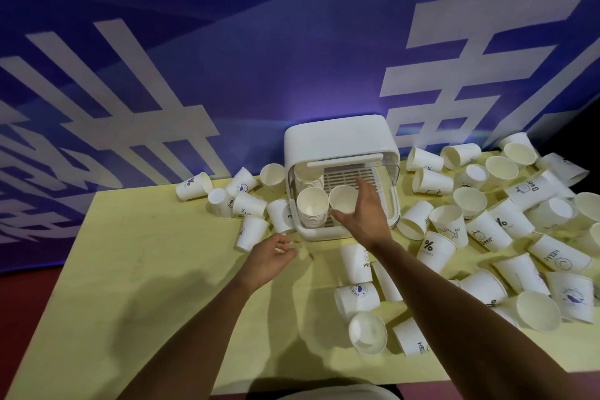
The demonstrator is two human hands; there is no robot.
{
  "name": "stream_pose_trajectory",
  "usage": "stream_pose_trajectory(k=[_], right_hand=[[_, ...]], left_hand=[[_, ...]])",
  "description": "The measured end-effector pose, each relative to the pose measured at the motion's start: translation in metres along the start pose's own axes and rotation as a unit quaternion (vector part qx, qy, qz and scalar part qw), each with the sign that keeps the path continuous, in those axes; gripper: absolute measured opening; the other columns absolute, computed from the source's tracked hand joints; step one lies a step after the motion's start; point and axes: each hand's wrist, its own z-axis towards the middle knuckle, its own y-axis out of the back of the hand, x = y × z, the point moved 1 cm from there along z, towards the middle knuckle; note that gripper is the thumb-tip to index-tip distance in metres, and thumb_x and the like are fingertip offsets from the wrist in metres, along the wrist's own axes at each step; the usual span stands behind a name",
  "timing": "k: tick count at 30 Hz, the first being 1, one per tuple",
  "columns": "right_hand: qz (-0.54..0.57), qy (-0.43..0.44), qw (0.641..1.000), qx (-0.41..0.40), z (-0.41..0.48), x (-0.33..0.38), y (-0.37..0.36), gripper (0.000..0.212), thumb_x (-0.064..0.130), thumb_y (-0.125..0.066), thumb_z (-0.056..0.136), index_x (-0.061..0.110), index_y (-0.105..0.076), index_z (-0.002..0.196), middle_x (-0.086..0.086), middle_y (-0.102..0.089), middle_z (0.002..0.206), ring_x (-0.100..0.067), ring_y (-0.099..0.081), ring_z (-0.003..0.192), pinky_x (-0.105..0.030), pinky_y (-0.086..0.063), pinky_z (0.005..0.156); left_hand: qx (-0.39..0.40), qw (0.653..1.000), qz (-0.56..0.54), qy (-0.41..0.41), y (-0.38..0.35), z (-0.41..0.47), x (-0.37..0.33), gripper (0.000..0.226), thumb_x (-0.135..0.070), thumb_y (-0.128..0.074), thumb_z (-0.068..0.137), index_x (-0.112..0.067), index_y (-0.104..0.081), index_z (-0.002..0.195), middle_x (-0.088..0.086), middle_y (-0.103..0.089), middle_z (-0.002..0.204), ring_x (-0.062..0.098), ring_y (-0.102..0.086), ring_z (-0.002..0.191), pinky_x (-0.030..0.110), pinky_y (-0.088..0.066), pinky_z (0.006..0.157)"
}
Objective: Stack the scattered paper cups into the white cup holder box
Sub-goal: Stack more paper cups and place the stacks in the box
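The white cup holder box (337, 136) stands at the table's far edge with its clear front lid raised. Inside on the left is a stack of paper cups (312, 203), with another stack (308, 176) behind it. My right hand (363, 214) reaches into the box and holds a single paper cup (343, 198) by its rim, just right of the front stack. My left hand (269, 258) hovers over the table in front of the box's left corner, fingers loosely curled and holding nothing.
Several loose cups lie left of the box (250, 204), many more are piled to the right (487, 224) and in front (367, 331). The yellow table (146, 269) ends at a blue banner wall (227, 75) behind the box.
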Motion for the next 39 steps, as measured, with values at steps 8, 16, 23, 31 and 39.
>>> stream_pose_trajectory(k=[8, 16, 23, 31, 39], right_hand=[[-0.029, 0.092, 0.995, -0.028, -0.009, 0.024, -0.001, 0.049, 0.036, -0.067, 0.089, 0.017, -0.055, 0.132, -0.001, -0.06, 0.127, -0.019, -0.055, 0.115, -0.033, -0.048, 0.091], [-0.047, 0.149, 0.987, 0.029, -0.018, 0.061, -0.037, 0.046, 0.039, -0.064, 0.09, 0.018, -0.058, 0.13, -0.001, -0.062, 0.129, -0.02, -0.059, 0.112, -0.036, -0.051, 0.088], [-0.114, 0.219, 0.965, 0.094, -0.021, 0.078, -0.078, 0.042, 0.03, -0.064, 0.091, 0.012, -0.058, 0.128, -0.005, -0.062, 0.124, -0.026, -0.06, 0.108, -0.035, -0.05, 0.081], [-0.198, 0.252, 0.934, 0.159, -0.002, 0.089, -0.116, 0.046, 0.03, -0.061, 0.088, 0.01, -0.055, 0.129, -0.011, -0.061, 0.123, -0.032, -0.059, 0.107, -0.04, -0.051, 0.088], [-0.211, 0.214, 0.932, 0.204, 0.029, 0.103, -0.15, 0.052, 0.036, -0.06, 0.09, 0.01, -0.049, 0.134, -0.01, -0.055, 0.128, -0.03, -0.053, 0.116, -0.04, -0.047, 0.093]], left_hand=[[-0.011, 1.0, 0.024, 0.0, 0.01, 0.005, 0.008, 0.036, -0.033, -0.068, 0.089, -0.02, -0.061, 0.121, -0.003, -0.066, 0.113, 0.012, -0.062, 0.101, 0.023, -0.048, 0.082], [-0.048, 0.997, 0.058, 0.005, 0.026, 0.007, 0.024, 0.046, -0.031, -0.071, 0.086, -0.013, -0.058, 0.127, 0.001, -0.063, 0.117, 0.02, -0.061, 0.107, 0.031, -0.05, 0.091], [-0.113, 0.987, 0.105, 0.052, 0.053, 0.021, 0.044, 0.054, -0.024, -0.069, 0.084, -0.012, -0.052, 0.134, 0.015, -0.055, 0.124, 0.033, -0.055, 0.115, 0.035, -0.044, 0.097], [-0.108, 0.986, 0.069, 0.105, 0.057, 0.034, 0.056, 0.061, -0.025, -0.069, 0.082, -0.01, -0.046, 0.136, 0.016, -0.051, 0.129, 0.034, -0.051, 0.121, 0.037, -0.042, 0.1], [-0.08, 0.988, 0.062, 0.121, 0.064, 0.053, 0.071, 0.066, -0.026, -0.074, 0.077, -0.01, -0.044, 0.134, 0.011, -0.048, 0.129, 0.032, -0.048, 0.124, 0.037, -0.044, 0.097]])
